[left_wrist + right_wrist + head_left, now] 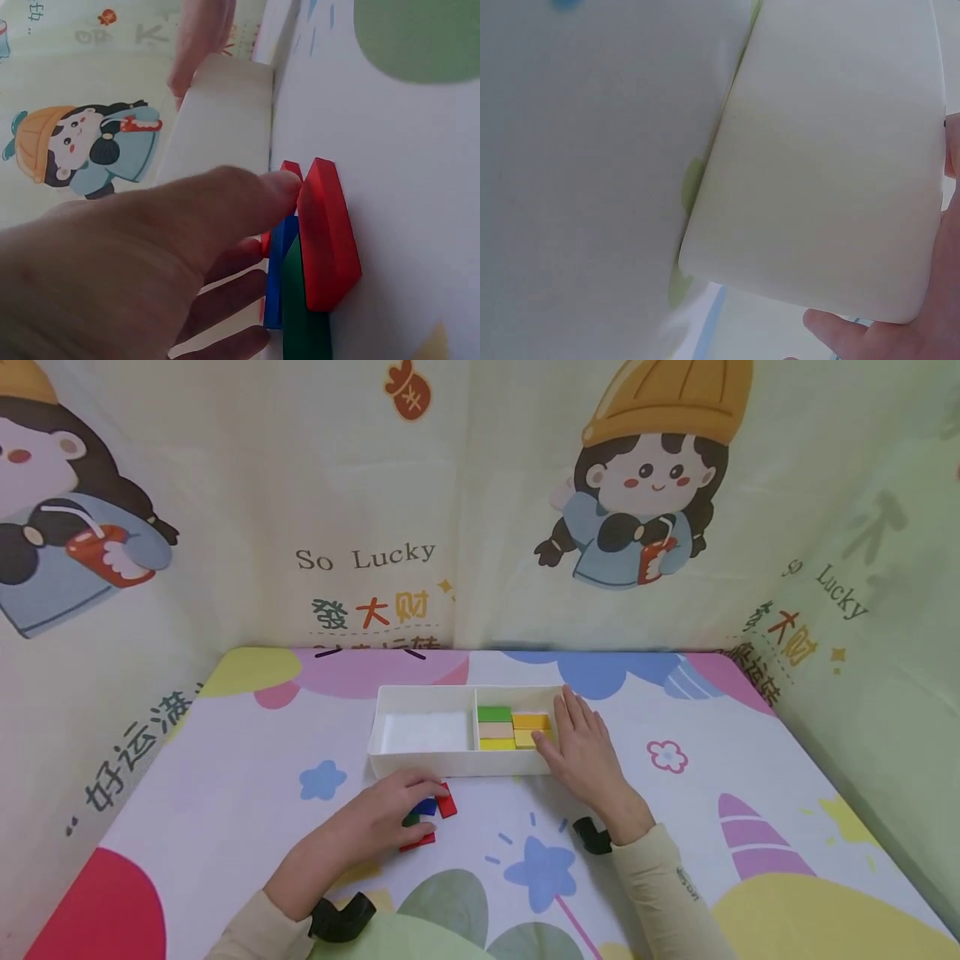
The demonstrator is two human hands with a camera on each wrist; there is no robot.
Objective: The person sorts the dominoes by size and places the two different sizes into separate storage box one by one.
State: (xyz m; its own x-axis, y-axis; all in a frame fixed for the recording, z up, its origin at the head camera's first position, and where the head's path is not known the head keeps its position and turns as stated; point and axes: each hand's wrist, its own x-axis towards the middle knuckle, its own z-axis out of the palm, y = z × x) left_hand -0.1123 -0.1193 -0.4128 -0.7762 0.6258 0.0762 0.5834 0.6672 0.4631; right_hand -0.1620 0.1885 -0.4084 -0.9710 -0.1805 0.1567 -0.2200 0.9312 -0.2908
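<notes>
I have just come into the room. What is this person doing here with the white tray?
The person's right hand rests on the right end of the white tray. The left hand touches some red, blue and green blocks just in front of it; whether it grips them I cannot tell. Other blocks, in green, beige and yellow-orange, lie in the tray's right compartment.

Red, blue, green blocks (426,807) cluster — near a white box (465,765)
</notes>
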